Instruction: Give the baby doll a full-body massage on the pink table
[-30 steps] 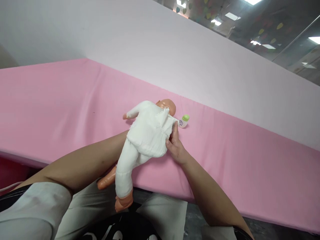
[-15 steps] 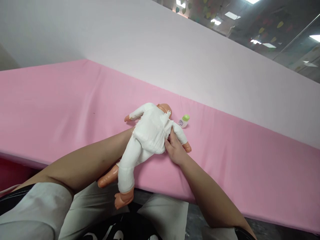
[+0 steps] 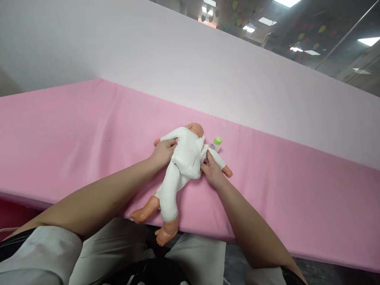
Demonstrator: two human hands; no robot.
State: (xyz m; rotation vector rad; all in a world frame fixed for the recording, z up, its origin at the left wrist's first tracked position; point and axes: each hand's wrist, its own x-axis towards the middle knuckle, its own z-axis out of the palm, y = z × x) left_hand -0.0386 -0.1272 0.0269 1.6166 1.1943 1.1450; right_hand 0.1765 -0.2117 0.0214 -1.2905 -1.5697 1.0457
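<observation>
A baby doll (image 3: 184,158) in a white cloth suit lies face down on the pink table (image 3: 74,130), head toward the far wall, feet hanging over the near edge. My left hand (image 3: 162,152) grips the doll's left side at the torso. My right hand (image 3: 211,171) pinches the white cloth at the doll's right side, beside its right arm. One leg is bare, the other is covered in white cloth.
A small white bottle with a green cap (image 3: 216,143) lies on the pink cloth just right of the doll's head. A pale pink wall (image 3: 237,79) rises behind the table. My lap in grey clothing sits below the table's near edge.
The doll has come down from a lifted, tilted pose to lie flat on the table. My left hand has come out from under it to its side, and my right hand stays on the cloth.
</observation>
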